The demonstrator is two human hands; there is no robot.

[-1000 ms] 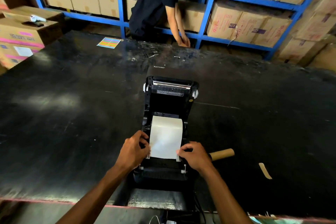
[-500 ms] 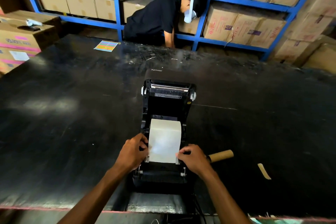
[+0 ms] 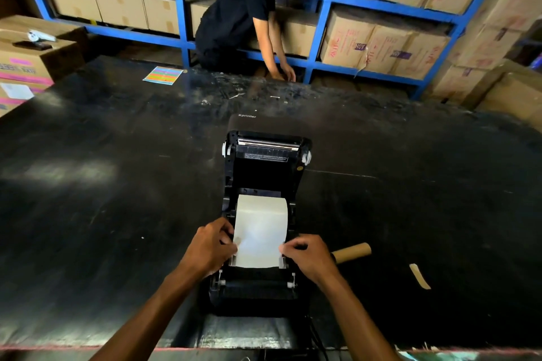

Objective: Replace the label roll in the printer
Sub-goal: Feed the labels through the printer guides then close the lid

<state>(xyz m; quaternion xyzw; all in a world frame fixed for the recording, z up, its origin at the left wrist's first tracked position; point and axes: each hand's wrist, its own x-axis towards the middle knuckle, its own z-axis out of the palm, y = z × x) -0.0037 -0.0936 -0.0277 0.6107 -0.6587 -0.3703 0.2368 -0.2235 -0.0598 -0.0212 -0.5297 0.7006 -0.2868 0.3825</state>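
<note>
A black label printer [image 3: 265, 173] stands on the black table [image 3: 102, 184] with its lid swung up and back. A white label roll sits in its bay, and a strip of white label paper [image 3: 260, 231] is drawn toward me over the front guides. My left hand [image 3: 209, 249] pinches the strip's left edge at the guide. My right hand [image 3: 308, 255] pinches its right edge. An empty brown cardboard core [image 3: 353, 252] lies on the table just right of my right hand.
A tan paper scrap [image 3: 420, 276] lies to the right. A coloured sheet [image 3: 162, 76] rests at the table's far edge. A person in black [image 3: 240, 9] crouches at blue shelving [image 3: 322, 17] full of cartons. Boxes [image 3: 26, 64] stand at left.
The label strip has been drawn a little further toward me, and both hands shifted slightly along its edges. The person at the shelves moved, lowering then raising the upper body.
</note>
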